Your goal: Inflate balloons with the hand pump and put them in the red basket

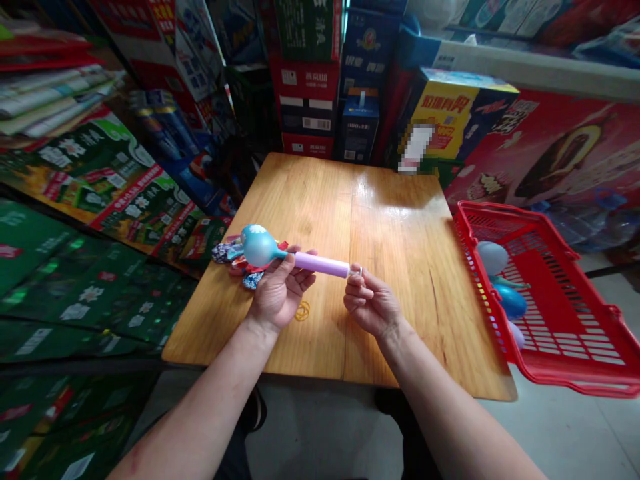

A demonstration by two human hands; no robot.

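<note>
Head view: left hand (280,291) grips a lilac hand pump (321,265), pale blue balloon (260,245) on its nozzle! Right hand (373,305) pinches the pump's end.

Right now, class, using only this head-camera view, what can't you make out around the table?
- Right hand: its fingers hide most of the thin loop at the end of the lilac hand pump.
- Flat balloons: the left hand and blue balloon cover part of the pile.
- Red basket: the right image edge cuts it off.
- Box label: pixelation hides it.
</note>
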